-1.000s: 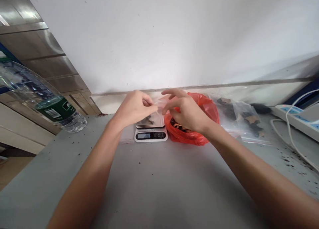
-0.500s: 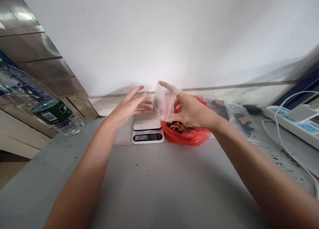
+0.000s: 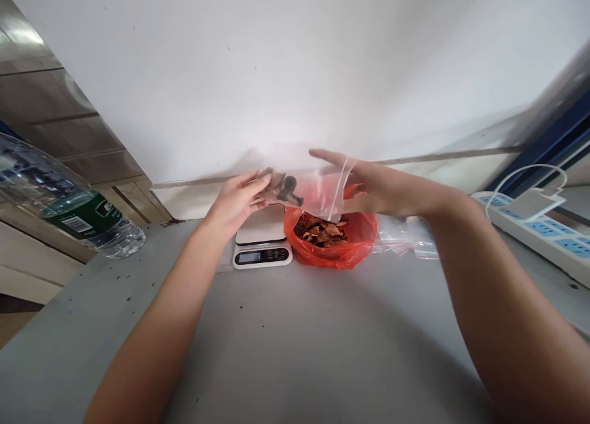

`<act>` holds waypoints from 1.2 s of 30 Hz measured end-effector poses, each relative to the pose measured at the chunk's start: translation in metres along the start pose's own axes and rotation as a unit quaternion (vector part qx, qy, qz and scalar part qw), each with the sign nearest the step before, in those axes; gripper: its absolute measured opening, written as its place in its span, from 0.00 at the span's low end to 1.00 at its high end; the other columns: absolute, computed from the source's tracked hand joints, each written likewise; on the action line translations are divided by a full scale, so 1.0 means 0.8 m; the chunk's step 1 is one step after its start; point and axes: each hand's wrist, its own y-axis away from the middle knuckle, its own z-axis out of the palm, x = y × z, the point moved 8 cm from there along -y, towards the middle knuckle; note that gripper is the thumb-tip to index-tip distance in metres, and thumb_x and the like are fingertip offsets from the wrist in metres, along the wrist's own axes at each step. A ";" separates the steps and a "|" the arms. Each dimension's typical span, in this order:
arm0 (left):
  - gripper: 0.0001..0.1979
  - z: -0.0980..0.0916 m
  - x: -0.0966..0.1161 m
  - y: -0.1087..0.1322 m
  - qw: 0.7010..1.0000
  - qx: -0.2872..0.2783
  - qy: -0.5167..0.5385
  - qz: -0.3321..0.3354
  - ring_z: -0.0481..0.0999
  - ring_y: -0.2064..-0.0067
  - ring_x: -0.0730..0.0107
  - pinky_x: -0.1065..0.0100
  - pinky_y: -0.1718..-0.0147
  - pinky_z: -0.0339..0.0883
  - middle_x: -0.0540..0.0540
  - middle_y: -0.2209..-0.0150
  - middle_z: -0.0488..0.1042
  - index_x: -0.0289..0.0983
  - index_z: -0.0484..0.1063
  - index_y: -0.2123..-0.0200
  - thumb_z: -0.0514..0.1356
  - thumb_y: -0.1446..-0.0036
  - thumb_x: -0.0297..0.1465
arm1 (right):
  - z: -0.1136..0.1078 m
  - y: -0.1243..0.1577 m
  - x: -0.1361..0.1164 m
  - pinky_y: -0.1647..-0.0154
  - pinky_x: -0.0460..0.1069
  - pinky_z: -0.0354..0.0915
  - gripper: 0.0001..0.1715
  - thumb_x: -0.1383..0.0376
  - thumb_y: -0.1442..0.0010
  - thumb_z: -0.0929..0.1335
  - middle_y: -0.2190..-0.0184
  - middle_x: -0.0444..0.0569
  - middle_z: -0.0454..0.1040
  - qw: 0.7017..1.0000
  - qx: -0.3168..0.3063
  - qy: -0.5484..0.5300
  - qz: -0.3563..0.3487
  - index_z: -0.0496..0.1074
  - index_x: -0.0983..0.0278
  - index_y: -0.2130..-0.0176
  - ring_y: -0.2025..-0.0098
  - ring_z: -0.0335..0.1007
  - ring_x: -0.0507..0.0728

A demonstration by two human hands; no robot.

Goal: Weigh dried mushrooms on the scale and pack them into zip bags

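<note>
A clear zip-lock plastic bag is stretched between my hands above the scale and the red bag. Several dark brown dried pieces lie at its left end. My left hand is closed around that end, thumb in front. My right hand is at the bag's mouth, its fingers spread and reaching inside. Below my left hand stands a white digital kitchen scale with a lit display; the bare part of its plate shows. Beside it, a red plastic bag is open, holding brown dried pieces.
Several clear zip-lock bags lie right of the red bag, partly behind my right arm. A large water bottle leans in view at the left. A power strip with a white charger and cable is at the right. Dark crumbs dot the grey table.
The zip-lock bag has been lifted from over the scale, and my left hand has gone from open to gripping its end. My right hand has shifted slightly right. The scale's reading has changed.
</note>
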 end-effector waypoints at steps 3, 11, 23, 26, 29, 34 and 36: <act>0.11 -0.003 0.002 -0.004 0.999 0.037 -0.018 0.031 0.82 0.59 0.66 0.66 0.59 0.76 0.46 0.59 0.85 0.41 0.83 0.66 0.76 0.48 0.38 | -0.008 0.013 0.026 0.51 0.60 0.73 0.31 0.46 0.41 0.72 0.53 0.52 0.83 0.991 -0.112 0.066 0.043 0.82 0.55 0.43 0.53 0.78 0.66; 0.13 0.044 0.026 0.009 0.987 -0.001 -0.059 0.152 0.83 0.48 0.56 0.57 0.45 0.76 0.43 0.54 0.87 0.39 0.86 0.62 0.75 0.45 0.41 | -0.034 0.036 0.067 0.73 0.51 0.63 0.21 0.46 0.41 0.70 0.70 0.51 0.77 0.961 -0.124 0.162 0.186 0.78 0.60 0.70 0.70 0.69 0.58; 0.13 0.072 0.047 0.025 0.959 -0.082 -0.080 0.261 0.81 0.40 0.55 0.56 0.36 0.71 0.48 0.49 0.86 0.43 0.88 0.57 0.71 0.38 0.44 | -0.025 0.015 0.035 0.69 0.51 0.67 0.18 0.49 0.43 0.71 0.64 0.48 0.83 0.969 -0.072 0.205 0.116 0.83 0.57 0.62 0.65 0.76 0.60; 0.11 0.070 0.047 0.024 0.962 -0.073 -0.064 0.256 0.79 0.38 0.53 0.53 0.35 0.70 0.49 0.48 0.85 0.45 0.87 0.57 0.71 0.38 0.43 | -0.031 0.012 0.041 0.71 0.50 0.65 0.16 0.51 0.43 0.71 0.65 0.47 0.82 0.972 -0.054 0.201 0.107 0.82 0.59 0.65 0.68 0.74 0.58; 0.09 0.061 0.043 0.017 0.972 -0.052 -0.034 0.225 0.77 0.36 0.52 0.52 0.36 0.71 0.48 0.45 0.84 0.44 0.87 0.57 0.70 0.36 0.41 | -0.037 0.012 0.048 0.68 0.52 0.65 0.16 0.51 0.43 0.71 0.66 0.47 0.82 0.977 -0.034 0.177 0.110 0.82 0.59 0.66 0.67 0.73 0.58; 0.13 0.033 0.039 0.011 0.986 -0.004 -0.047 0.160 0.84 0.51 0.60 0.61 0.51 0.77 0.47 0.60 0.85 0.41 0.82 0.53 0.70 0.41 0.33 | -0.056 0.016 0.038 0.64 0.55 0.65 0.24 0.43 0.45 0.73 0.69 0.48 0.79 0.989 0.107 0.033 0.097 0.75 0.60 0.67 0.65 0.73 0.58; 0.15 0.027 0.035 0.011 0.988 -0.009 -0.089 0.126 0.83 0.58 0.63 0.66 0.60 0.76 0.49 0.66 0.82 0.40 0.80 0.51 0.71 0.42 0.34 | -0.057 0.017 0.032 0.64 0.55 0.66 0.28 0.41 0.49 0.75 0.70 0.49 0.80 0.984 0.147 -0.041 0.092 0.71 0.60 0.67 0.67 0.73 0.57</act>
